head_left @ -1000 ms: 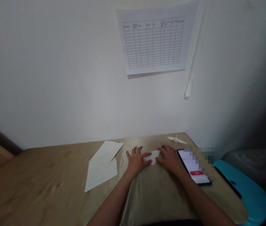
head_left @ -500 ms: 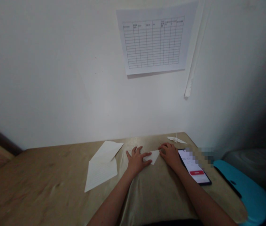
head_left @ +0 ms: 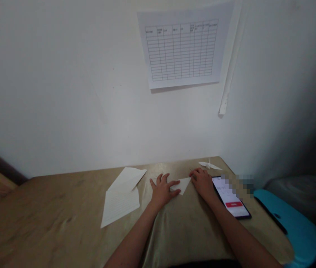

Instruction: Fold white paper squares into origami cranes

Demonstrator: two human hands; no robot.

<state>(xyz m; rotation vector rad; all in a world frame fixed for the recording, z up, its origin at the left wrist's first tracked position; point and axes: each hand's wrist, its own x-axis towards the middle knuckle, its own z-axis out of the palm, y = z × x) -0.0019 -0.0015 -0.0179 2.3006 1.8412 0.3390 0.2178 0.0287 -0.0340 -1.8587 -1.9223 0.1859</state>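
Note:
A small white folded paper triangle (head_left: 184,184) lies on the tan table (head_left: 63,216) in front of me. My left hand (head_left: 162,190) rests flat on its left part, fingers spread. My right hand (head_left: 202,182) lies at the triangle's right corner, fingers bent down against the table and the paper's edge. Both forearms reach in from the bottom of the view.
Two sheets of lined white paper (head_left: 123,195) lie left of my hands. A lit phone (head_left: 230,201) sits right of my right hand, a folded paper crane (head_left: 208,165) behind it. A blue object (head_left: 289,223) is at the right. A printed grid sheet (head_left: 182,50) hangs on the wall.
My right hand slid a little up and to the right along the triangle's edge to its right corner. My left hand stayed put on the paper.

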